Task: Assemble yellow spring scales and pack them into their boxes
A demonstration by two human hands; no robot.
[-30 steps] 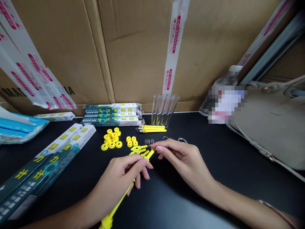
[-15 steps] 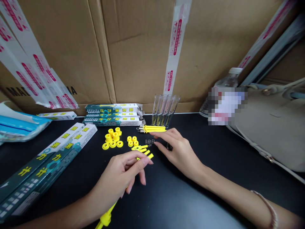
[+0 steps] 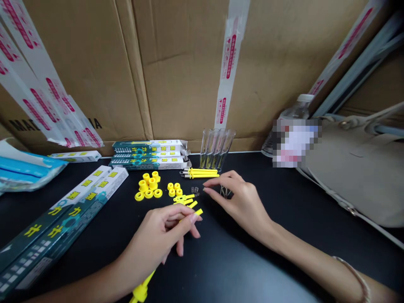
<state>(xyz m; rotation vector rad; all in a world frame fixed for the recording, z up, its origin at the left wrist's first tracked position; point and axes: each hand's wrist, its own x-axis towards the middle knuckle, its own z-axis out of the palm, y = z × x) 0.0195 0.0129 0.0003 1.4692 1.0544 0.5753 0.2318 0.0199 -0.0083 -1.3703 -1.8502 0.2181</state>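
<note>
My left hand (image 3: 168,227) is closed around a long yellow rod (image 3: 198,212); the tip shows past the thumb and a flanged part emerges below the wrist. My right hand (image 3: 241,195) has thumb and forefinger tips nearly together, and whatever sits between them is too small to make out. Just left of those fingertips lie small metal springs (image 3: 195,190). Yellow slotted pieces (image 3: 184,199) rest beyond my left fingers. Small yellow caps (image 3: 174,189) and larger yellow collars (image 3: 152,183) are grouped further left. Metal wire pieces (image 3: 224,191) lie partly behind my right hand.
Yellow rods with metal hooks (image 3: 202,173) lie before upright clear tubes (image 3: 217,147). Stacked boxes (image 3: 148,155) stand at the back, two long boxes (image 3: 63,219) at left. A bottle (image 3: 296,110) and a beige bag (image 3: 356,168) are at right.
My right fingertips have drawn closer together, and the spring beside them no longer shows on the table. My left hand still holds the rod. The view has shifted slightly.
</note>
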